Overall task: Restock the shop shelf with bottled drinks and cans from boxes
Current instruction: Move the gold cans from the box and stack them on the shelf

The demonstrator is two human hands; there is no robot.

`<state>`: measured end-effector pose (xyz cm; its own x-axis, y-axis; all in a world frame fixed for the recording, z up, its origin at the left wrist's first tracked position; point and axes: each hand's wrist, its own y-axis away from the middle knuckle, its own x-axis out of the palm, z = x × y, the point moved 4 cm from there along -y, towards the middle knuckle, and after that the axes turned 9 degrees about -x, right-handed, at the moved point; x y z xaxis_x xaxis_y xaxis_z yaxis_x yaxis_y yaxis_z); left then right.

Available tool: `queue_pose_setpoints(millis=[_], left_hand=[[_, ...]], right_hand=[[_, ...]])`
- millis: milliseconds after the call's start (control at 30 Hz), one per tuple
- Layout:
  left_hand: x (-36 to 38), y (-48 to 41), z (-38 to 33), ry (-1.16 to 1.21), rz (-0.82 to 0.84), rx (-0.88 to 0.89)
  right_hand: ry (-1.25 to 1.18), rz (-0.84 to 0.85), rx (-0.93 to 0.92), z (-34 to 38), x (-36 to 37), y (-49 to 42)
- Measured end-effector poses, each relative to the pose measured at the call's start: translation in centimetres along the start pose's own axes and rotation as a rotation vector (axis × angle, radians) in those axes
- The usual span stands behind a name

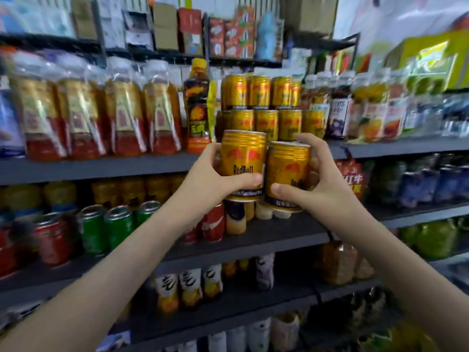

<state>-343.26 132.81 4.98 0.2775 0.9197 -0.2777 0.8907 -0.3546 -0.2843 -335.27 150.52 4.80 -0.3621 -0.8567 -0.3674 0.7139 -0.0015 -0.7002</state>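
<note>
Left hand (213, 179): fingers and thumb wrapped round first gold can (241, 158), upright. Right hand (324, 186): wrapped round second gold can (286, 171), upright, just beside the first and slightly lower. Both cans are held in the air before the grey shelf (101, 168), in front of the stacked gold cans (264, 107), which stand two tiers high. Red-labelled bottles (88, 118) stand to the left on the same shelf.

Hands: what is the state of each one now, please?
Left hand: holding a gold can.
Right hand: holding a second gold can.
</note>
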Motion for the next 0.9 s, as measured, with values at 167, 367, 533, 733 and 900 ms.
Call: queue_pose_setpoints(millis=[167,367,533,733,900], left_hand=[[1.7,-5.7,-3.3,-0.034,-0.074,0.129],[2.6,-11.5,-5.9,-0.035,-0.18,0.184],[3.2,-14.6,-6.4,-0.06,-0.293,0.197],[4.0,-17.0,-6.9,-0.091,-0.426,0.194],[3.8,-18.3,-7.3,-0.13,-0.53,0.196]], right_hand=[[0.044,-0.068,-0.067,-2.3,-4.3,-5.2],[-0.008,-0.184,-0.086,-5.7,-9.4,-12.0],[-0.069,-0.248,-0.088,-9.3,-13.3,-18.3],[-0.036,-0.132,-0.004,-14.7,-14.6,-26.2],[-0.009,-0.034,0.039,-18.2,-14.0,-29.0]])
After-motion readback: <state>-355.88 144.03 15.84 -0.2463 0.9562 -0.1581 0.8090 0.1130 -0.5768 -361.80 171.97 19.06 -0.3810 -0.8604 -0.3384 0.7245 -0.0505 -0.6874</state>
